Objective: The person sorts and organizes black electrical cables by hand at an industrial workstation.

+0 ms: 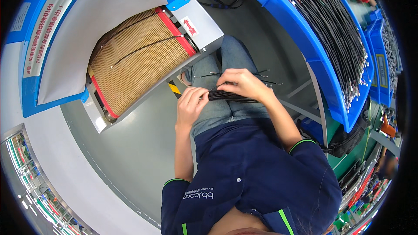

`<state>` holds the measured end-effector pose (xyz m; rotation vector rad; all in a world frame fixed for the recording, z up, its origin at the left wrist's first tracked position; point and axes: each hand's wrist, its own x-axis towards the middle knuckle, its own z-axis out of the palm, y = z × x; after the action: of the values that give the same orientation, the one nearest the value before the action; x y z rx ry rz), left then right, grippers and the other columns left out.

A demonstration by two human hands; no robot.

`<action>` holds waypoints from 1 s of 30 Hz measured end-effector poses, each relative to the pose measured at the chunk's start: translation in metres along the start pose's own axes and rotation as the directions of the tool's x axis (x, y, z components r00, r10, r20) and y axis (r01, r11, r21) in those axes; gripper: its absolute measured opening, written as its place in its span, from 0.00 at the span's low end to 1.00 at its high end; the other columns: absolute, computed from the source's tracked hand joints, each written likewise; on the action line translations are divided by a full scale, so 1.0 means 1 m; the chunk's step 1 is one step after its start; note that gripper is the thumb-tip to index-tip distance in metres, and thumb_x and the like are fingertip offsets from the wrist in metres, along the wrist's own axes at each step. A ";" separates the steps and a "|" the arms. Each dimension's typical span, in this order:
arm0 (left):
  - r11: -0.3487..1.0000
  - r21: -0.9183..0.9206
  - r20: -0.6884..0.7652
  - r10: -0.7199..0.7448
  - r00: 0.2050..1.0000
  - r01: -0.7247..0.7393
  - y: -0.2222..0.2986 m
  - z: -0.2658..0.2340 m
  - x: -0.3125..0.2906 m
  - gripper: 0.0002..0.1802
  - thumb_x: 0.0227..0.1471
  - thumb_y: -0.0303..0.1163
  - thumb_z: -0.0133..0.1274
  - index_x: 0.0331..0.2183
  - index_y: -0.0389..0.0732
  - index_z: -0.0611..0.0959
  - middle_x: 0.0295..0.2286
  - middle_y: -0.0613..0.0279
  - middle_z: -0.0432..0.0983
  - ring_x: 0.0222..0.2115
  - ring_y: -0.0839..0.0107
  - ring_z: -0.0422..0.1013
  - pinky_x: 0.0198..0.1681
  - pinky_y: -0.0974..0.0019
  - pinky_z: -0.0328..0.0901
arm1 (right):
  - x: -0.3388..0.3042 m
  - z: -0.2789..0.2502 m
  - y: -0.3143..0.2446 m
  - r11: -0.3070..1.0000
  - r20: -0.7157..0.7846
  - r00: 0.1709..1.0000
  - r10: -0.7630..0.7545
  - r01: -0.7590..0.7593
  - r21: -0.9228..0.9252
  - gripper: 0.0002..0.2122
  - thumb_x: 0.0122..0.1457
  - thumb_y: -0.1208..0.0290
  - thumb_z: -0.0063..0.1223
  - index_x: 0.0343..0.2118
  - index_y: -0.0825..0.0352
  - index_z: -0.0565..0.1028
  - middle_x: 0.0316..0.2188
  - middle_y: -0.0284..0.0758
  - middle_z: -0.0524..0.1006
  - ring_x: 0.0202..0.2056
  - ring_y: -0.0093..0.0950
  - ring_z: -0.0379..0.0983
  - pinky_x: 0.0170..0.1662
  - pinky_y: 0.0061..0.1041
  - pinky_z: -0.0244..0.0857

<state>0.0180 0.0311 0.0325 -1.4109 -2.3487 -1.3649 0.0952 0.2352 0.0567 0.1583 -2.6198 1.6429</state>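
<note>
A bundle of thin black cables [233, 97] lies across my lap, held between my two hands. My left hand [190, 103] is closed, its fingertips and thumb gripping the bundle's left end. At the middle of the bundle, my right hand [244, 84] pinches thin black strands; its thumb and fingers are bent together. Loose cable ends with small pale tips stick out beyond the right hand and over my knee. Exactly how many strands each hand grips is hidden by the fingers.
To the left front stands a machine with a tan mesh conveyor belt [141, 45], red-edged, carrying a few separate black cables. At the right, a blue bin [300, 21] is filled with many black cables with white connectors. More blue bins [379, 61] stand beyond it.
</note>
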 end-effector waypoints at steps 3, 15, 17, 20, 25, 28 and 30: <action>0.999 -0.032 -0.018 -0.034 0.999 0.034 0.000 0.001 0.001 0.11 0.37 0.18 0.62 0.28 0.37 0.80 0.27 0.61 0.78 0.28 0.64 0.74 0.31 0.66 0.68 | -0.001 0.001 0.003 1.000 -0.055 0.998 -0.022 0.022 -0.010 0.05 0.51 0.74 0.60 0.30 0.68 0.78 0.25 0.36 0.75 0.27 0.32 0.73 0.30 0.28 0.66; 0.995 0.074 0.035 -0.065 0.997 0.062 -0.009 -0.013 0.003 0.09 0.39 0.19 0.60 0.29 0.37 0.80 0.26 0.61 0.77 0.29 0.64 0.73 0.31 0.66 0.68 | -0.003 -0.012 0.004 0.998 -0.069 0.996 0.065 -0.065 -0.003 0.07 0.52 0.74 0.58 0.34 0.68 0.77 0.29 0.37 0.76 0.30 0.35 0.74 0.34 0.29 0.67; 0.992 0.088 0.014 -0.091 0.996 0.090 -0.011 -0.015 0.000 0.09 0.39 0.21 0.61 0.27 0.39 0.79 0.25 0.63 0.77 0.28 0.64 0.74 0.29 0.66 0.68 | -0.005 -0.014 0.005 0.999 -0.081 0.996 0.046 -0.047 -0.010 0.07 0.52 0.74 0.58 0.34 0.68 0.77 0.30 0.36 0.76 0.31 0.33 0.74 0.34 0.28 0.67; 0.990 0.100 0.003 -0.095 0.995 0.094 -0.010 -0.016 0.001 0.08 0.40 0.21 0.61 0.27 0.39 0.79 0.25 0.63 0.77 0.29 0.65 0.74 0.29 0.66 0.68 | -0.005 -0.011 0.006 0.998 -0.061 0.997 0.036 -0.039 -0.044 0.08 0.52 0.74 0.58 0.34 0.68 0.76 0.30 0.36 0.76 0.31 0.34 0.74 0.34 0.28 0.68; 0.988 0.108 0.025 -0.112 0.993 0.109 -0.010 -0.020 0.002 0.08 0.41 0.20 0.60 0.28 0.38 0.79 0.26 0.62 0.77 0.29 0.65 0.74 0.30 0.66 0.68 | -0.002 -0.007 0.006 0.989 -0.115 0.991 -0.064 0.048 -0.141 0.06 0.50 0.73 0.59 0.31 0.67 0.76 0.28 0.35 0.76 0.30 0.34 0.74 0.33 0.30 0.68; 0.980 0.144 0.005 -0.142 0.990 0.140 -0.016 -0.030 -0.003 0.07 0.42 0.20 0.60 0.29 0.37 0.80 0.27 0.61 0.77 0.29 0.65 0.73 0.31 0.66 0.68 | 0.000 -0.013 0.013 0.967 -0.147 0.983 -0.106 0.068 -0.246 0.05 0.50 0.72 0.59 0.29 0.66 0.75 0.27 0.34 0.75 0.30 0.34 0.74 0.33 0.31 0.67; 0.961 0.188 -0.058 -0.193 0.980 0.200 -0.027 -0.041 -0.011 0.07 0.42 0.21 0.60 0.28 0.38 0.80 0.26 0.62 0.77 0.29 0.65 0.73 0.31 0.66 0.67 | -0.001 -0.023 0.019 0.944 -0.156 0.983 -0.096 0.040 -0.327 0.05 0.49 0.75 0.60 0.28 0.66 0.76 0.27 0.33 0.77 0.31 0.33 0.75 0.34 0.28 0.69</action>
<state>-0.0098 -0.0100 0.0346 -1.1154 -2.5720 -1.1523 0.0941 0.2643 0.0501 0.0896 -2.6687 1.1290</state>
